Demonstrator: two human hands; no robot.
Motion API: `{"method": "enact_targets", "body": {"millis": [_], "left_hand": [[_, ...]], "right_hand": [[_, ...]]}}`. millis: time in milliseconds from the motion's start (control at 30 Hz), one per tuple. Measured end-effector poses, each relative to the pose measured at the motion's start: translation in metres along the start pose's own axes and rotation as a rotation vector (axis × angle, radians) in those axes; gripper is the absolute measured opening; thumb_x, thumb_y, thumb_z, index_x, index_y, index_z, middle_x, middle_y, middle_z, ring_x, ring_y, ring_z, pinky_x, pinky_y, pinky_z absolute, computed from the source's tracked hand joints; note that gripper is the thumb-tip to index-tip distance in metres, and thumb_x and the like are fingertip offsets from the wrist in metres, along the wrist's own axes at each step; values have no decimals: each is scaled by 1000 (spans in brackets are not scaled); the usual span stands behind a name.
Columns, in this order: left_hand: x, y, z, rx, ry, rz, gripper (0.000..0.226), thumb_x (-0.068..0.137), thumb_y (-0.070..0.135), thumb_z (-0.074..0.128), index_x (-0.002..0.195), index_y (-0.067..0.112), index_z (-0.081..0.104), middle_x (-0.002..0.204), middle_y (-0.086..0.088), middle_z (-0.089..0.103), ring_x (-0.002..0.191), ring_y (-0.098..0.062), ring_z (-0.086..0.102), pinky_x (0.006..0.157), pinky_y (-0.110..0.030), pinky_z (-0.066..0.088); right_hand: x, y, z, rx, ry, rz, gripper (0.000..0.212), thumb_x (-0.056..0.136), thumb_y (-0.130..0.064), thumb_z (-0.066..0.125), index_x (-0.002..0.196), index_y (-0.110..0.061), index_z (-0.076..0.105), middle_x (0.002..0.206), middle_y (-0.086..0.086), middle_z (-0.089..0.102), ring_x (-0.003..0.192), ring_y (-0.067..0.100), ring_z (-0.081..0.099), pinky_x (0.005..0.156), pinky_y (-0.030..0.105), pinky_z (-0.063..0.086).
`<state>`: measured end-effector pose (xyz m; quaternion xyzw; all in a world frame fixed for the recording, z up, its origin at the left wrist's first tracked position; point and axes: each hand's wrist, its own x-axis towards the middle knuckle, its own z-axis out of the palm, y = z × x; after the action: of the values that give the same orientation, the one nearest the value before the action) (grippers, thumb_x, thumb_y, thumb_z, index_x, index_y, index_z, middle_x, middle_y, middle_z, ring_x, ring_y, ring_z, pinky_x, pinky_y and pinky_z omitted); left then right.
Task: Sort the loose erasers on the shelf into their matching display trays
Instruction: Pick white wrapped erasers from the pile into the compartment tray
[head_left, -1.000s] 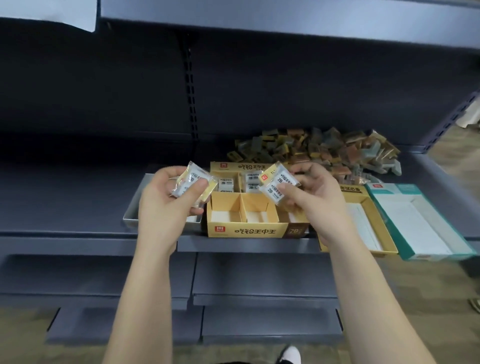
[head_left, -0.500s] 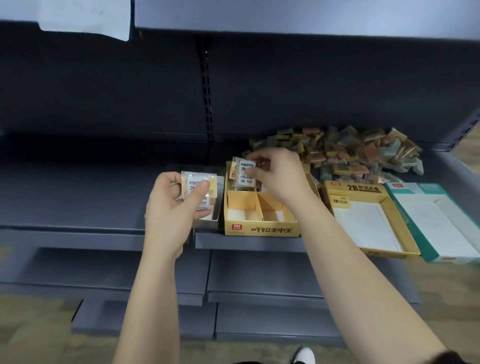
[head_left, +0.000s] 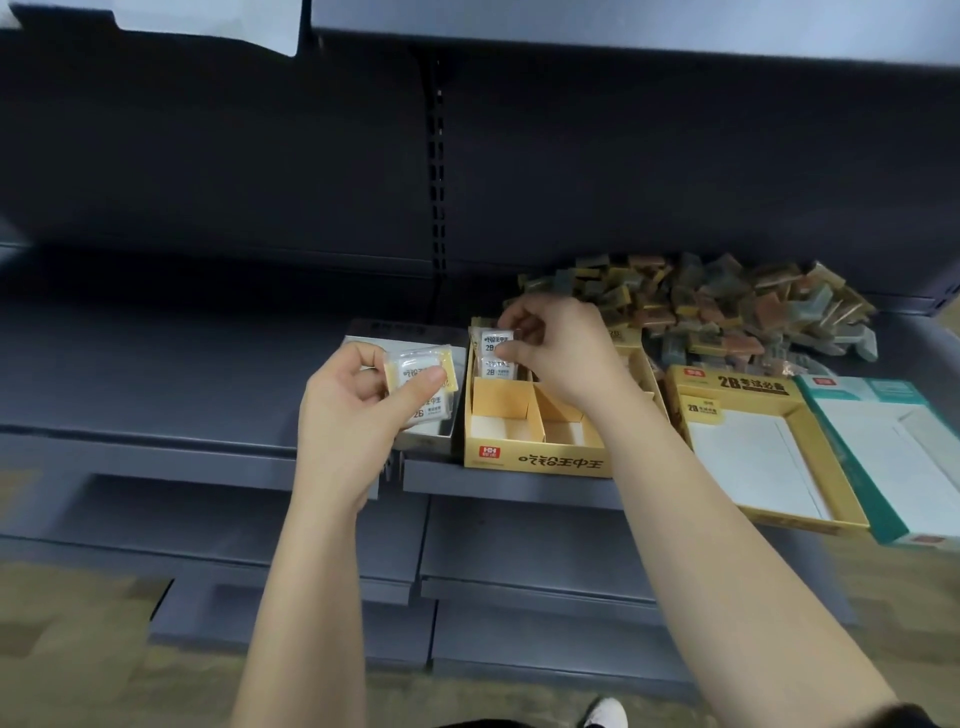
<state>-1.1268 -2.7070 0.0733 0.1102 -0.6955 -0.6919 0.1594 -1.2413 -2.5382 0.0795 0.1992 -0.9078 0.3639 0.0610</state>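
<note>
- The wrapped eraser (head_left: 496, 340) stands on edge in the back-left compartment of the yellow divided tray (head_left: 535, 460), printed face towards the person, its long side running left to right. It sits just above a second one (head_left: 496, 368) of the same print.
- The right hand (head_left: 566, 358) reaches in from the right. Its thumb and forefinger pinch the eraser's top right corner and the other fingers are curled behind.
- The left hand (head_left: 353, 415) holds another wrapped eraser (head_left: 415, 370) flat between its thumb and curled fingers, long axis roughly left to right. It hovers over the grey tray (head_left: 405, 332), which is just left of the yellow one.
- That eraser's yellow edges seem to match the yellow tray, so it probably needs a short carry to the right. The left hand is the nearer, but the right hand blocks the back compartments.
- The pile of loose erasers (head_left: 737, 306) lies behind and to the right, nearer the right hand.
</note>
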Motion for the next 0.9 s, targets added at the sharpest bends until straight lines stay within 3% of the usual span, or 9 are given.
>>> {"method": "enact_targets", "body": {"millis": [133, 233, 367, 467, 533, 600, 700, 800, 900], "left_hand": [[2, 1, 0, 25, 4, 13, 27, 79, 15, 78, 87, 10, 53, 91, -5, 76, 84, -26, 74, 83, -52, 58], [4, 1, 0, 42, 3, 19, 29, 78, 21, 79, 97, 17, 57, 91, -6, 76, 85, -28, 73, 82, -52, 58], [5, 2, 5, 45, -28, 20, 25, 82, 19, 76, 104, 15, 65, 90, -3, 76, 84, -22, 74, 80, -45, 58], [5, 4, 13, 13, -67, 20, 20, 84, 13, 73, 100, 9, 64, 90, -1, 77, 83, -18, 74, 72, -32, 59], [6, 4, 19, 9, -87, 22, 18, 84, 14, 73, 99, 10, 63, 90, 0, 77, 84, -16, 74, 66, -24, 57], [8, 3, 25, 34, -108, 18, 16, 86, 16, 71, 98, 12, 62, 91, 1, 77, 84, -15, 74, 66, -23, 57], [11, -2, 32, 110, -148, 22, 14, 88, 22, 70, 98, 16, 63, 90, 1, 76, 83, -15, 74, 68, -28, 57], [13, -6, 36, 313, -137, 90, 9, 87, 30, 71, 94, 26, 68, 87, 5, 72, 77, -12, 69, 62, -22, 49], [13, -5, 41, 573, -156, 192, 13, 86, 38, 70, 91, 27, 70, 84, 8, 69, 79, -9, 61, 71, -31, 46]], "right_hand": [[1, 1, 2, -110, -31, 16, 10, 89, -23, 69, 98, -24, 71, 97, -7, 67, 94, 12, 59, 88, 28, 49], [0, 2, 3, -375, -132, 78, 18, 94, -33, 59, 107, -36, 71, 132, -2, 55, 129, 33, 37, 105, 47, 33], [-7, 5, -6, -325, -152, 84, 26, 95, -34, 57, 120, -36, 65, 139, 3, 46, 135, 33, 29, 108, 45, 31], [-16, 16, -16, -207, -20, 53, 26, 94, -28, 57, 118, -30, 66, 126, 3, 57, 123, 26, 47, 100, 37, 43], [-27, 23, -29, -141, 82, 47, 21, 93, -25, 58, 110, -26, 70, 107, -2, 66, 98, 10, 60, 80, 18, 47], [-43, 29, -45, -74, 147, 91, 15, 92, -22, 59, 100, -27, 71, 85, -10, 66, 71, -2, 57, 58, 4, 38], [-70, 36, -62, -32, 194, 150, 11, 92, -22, 61, 91, -29, 70, 71, -13, 61, 64, -3, 54, 54, 7, 38], [-94, 44, -66, -8, 195, 204, 12, 92, -20, 62, 86, -28, 70, 70, -5, 63, 61, -1, 51, 54, 11, 39], [-111, 48, -67, 4, 199, 241, 12, 91, -19, 64, 86, -27, 70, 75, -13, 64, 61, -5, 53, 54, 9, 38]]}}
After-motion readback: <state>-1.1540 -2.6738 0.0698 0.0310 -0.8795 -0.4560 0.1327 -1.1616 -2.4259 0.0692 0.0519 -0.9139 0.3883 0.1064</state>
